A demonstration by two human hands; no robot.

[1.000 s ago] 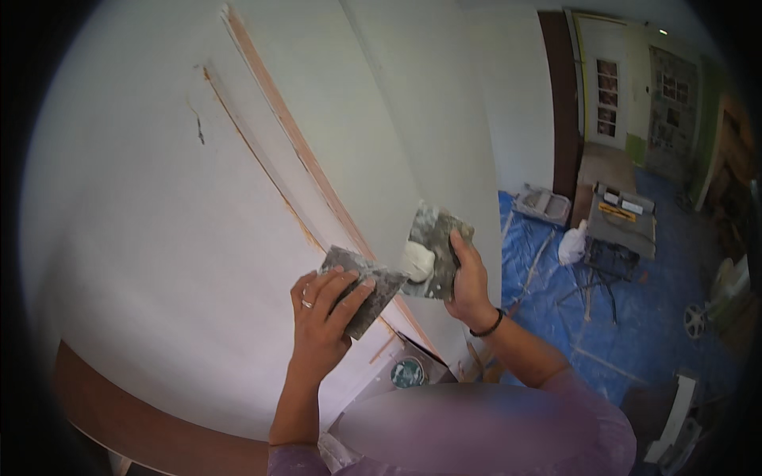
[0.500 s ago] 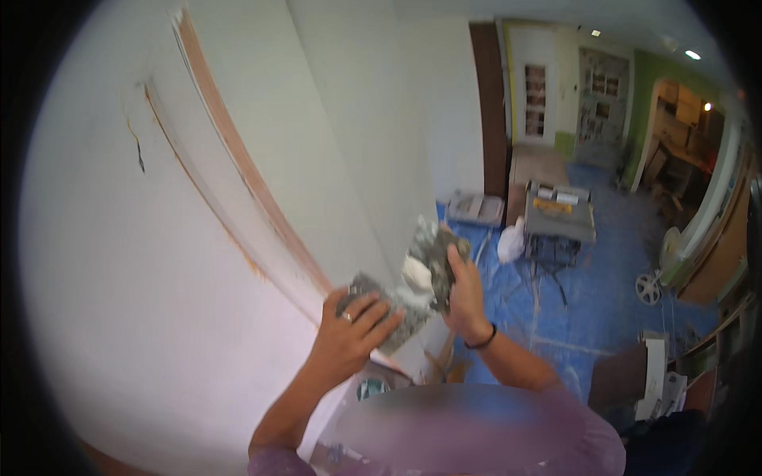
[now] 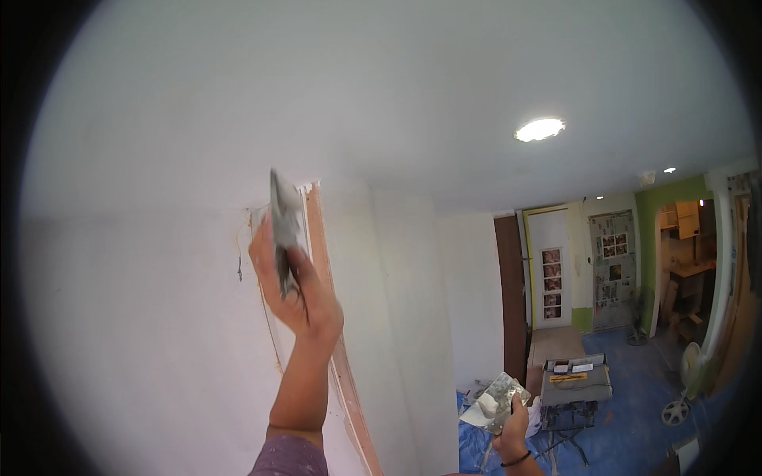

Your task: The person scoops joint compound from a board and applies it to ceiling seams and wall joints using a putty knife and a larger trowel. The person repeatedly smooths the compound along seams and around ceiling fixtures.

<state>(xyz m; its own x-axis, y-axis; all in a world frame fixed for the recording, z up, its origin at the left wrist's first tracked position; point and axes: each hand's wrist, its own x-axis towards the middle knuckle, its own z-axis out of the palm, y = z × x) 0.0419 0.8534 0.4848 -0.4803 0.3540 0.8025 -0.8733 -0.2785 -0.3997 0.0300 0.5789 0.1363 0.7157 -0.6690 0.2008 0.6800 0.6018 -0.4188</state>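
Note:
My left hand (image 3: 305, 293) is raised high against the wall, closed around a broad, thin putty scraper (image 3: 284, 214). The blade points upward, close to the top of a reddish-brown vertical strip (image 3: 317, 238) in the white wall. Whether its edge touches the surface I cannot tell. Lower and to the right, my right hand (image 3: 514, 428) grips a second flat metal putty scraper (image 3: 496, 403), smeared with grey and white filler. A dark band circles that wrist. Narrow cracked lines and a short hanging wire (image 3: 240, 268) mark the wall left of the strip.
A ceiling lamp (image 3: 540, 129) shines overhead. Below at right stands a folding work table (image 3: 578, 381) with items on it, over blue floor sheeting (image 3: 627, 420). A white fan (image 3: 689, 373) is farther right, near a doorway; a paper-covered door (image 3: 613, 262) is at the back.
My view has tilted up. My left hand has risen from beside the other scraper to the top of the wall strip, carrying its scraper; my right hand now holds its scraper apart, lower right.

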